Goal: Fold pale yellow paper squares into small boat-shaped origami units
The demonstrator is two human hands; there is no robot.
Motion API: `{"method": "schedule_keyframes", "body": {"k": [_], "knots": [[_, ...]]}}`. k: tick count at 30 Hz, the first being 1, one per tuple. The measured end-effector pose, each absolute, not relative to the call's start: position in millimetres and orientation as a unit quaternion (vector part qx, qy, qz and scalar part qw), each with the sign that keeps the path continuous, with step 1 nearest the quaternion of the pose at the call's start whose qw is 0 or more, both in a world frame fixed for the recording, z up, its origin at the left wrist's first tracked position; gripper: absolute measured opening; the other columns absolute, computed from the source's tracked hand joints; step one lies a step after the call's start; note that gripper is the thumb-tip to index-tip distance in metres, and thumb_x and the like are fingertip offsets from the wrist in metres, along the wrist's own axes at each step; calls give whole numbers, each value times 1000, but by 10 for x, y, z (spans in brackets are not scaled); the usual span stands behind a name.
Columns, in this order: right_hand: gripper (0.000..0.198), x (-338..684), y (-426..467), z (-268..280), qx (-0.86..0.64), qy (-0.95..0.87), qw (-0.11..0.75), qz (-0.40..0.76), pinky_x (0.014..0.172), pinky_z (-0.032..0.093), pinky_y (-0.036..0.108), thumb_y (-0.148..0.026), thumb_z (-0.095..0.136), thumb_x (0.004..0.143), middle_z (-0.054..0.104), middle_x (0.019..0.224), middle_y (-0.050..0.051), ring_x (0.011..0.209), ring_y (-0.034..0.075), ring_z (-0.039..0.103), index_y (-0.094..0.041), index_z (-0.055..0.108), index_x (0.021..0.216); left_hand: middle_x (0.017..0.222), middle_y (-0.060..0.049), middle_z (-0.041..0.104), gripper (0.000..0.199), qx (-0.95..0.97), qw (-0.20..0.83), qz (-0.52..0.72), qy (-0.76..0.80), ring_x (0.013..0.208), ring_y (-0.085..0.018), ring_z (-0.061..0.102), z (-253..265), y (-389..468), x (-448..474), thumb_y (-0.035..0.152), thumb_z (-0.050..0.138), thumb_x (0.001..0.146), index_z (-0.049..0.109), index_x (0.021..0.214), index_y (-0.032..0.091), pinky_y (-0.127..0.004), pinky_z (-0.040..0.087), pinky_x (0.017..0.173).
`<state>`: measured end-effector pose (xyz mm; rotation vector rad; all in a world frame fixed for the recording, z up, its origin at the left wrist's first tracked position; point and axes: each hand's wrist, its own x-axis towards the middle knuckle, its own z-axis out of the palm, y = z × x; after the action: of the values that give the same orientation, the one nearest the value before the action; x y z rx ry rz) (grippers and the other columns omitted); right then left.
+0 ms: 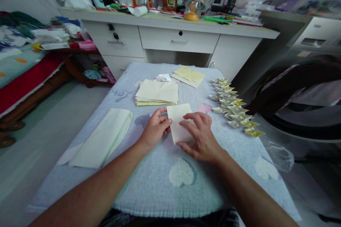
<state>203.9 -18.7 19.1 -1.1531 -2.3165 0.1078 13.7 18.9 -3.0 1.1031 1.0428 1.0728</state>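
Observation:
A pale cream sheet of paper (179,127), a small upright rectangle, is between my hands just above the cloth-covered table. My left hand (157,127) pinches its left edge, thumb in front and fingers behind. Over its right side, my right hand (201,133) has its fingers spread, with the thumb near the lower edge; whether the fingertips press on it I cannot tell. Beyond my left hand lies a stack of cream and yellow paper (157,91). Several folded paper boats (234,108) stand in rows to the right of my right hand.
A long folded bundle of pale paper (102,138) lies at the left. Yellow and white sheets (188,75) and a crumpled white tissue (163,77) are at the back. Behind stands a cluttered white desk (178,39). A washing machine (306,39) and a clear plastic bag (279,156) are on the right.

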Motion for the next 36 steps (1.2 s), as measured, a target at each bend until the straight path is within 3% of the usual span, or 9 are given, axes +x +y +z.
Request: {"method": "schedule_keyframes", "body": {"k": [4,10,15,23,25,27,29,31,36], "knots": [[56,1979,-238,215,-439,-874,204,45,93,26,49,-54,66,76,51,128,13,115,34,38,-23,54,121,59,9,53,54,476,586,472,456,50,-10,52,-37,185,152,24,64,74,40,122,20,-18,37,44],[27,1940,-222,207,-444,-883,147,45,86,28,43,-22,65,79,60,109,9,101,27,43,-21,60,105,66,8,56,67,509,582,447,449,52,-9,54,-91,173,160,21,61,77,28,135,24,-18,39,49],[14,1922,-212,196,-427,-895,112,65,76,33,36,-14,60,74,58,96,8,87,22,44,-17,59,88,67,7,53,67,561,572,415,432,56,-8,54,-103,142,154,18,58,79,28,139,24,-20,41,57],[10,1926,-195,129,-425,-891,96,128,71,35,31,-10,55,72,55,85,5,79,18,46,-18,53,78,82,3,57,67,691,413,355,475,68,-12,56,-125,146,70,12,53,78,32,141,24,-26,43,72],[10,1936,-189,118,-425,-888,97,146,71,36,30,-10,55,72,55,84,4,79,18,47,-18,52,76,94,-1,58,65,709,349,364,493,78,-14,57,-124,161,46,10,54,76,37,137,24,-29,45,79],[10,1944,-185,111,-428,-884,104,159,70,36,29,-10,55,72,55,83,4,79,17,47,-18,52,75,103,-4,55,49,741,282,361,491,93,-18,55,-117,173,23,8,54,75,51,121,22,-34,44,88],[10,1949,-182,107,-429,-880,112,167,70,36,28,-9,55,72,54,82,4,79,17,48,-18,51,74,104,-5,53,30,776,235,344,474,102,-21,51,-104,177,6,6,52,75,60,100,21,-37,42,93],[10,1955,-178,108,-430,-878,118,174,70,36,28,-9,54,73,54,82,3,79,17,48,-18,51,74,102,-5,51,24,800,210,320,462,104,-22,49,-91,168,-1,4,51,74,61,88,20,-39,41,94],[9,1977,-168,122,-430,-869,132,204,71,38,27,-8,54,77,55,82,3,80,16,49,-18,53,75,121,-7,42,32,822,150,279,473,117,-29,39,-76,108,8,4,57,67,63,93,22,-47,36,100]]}}
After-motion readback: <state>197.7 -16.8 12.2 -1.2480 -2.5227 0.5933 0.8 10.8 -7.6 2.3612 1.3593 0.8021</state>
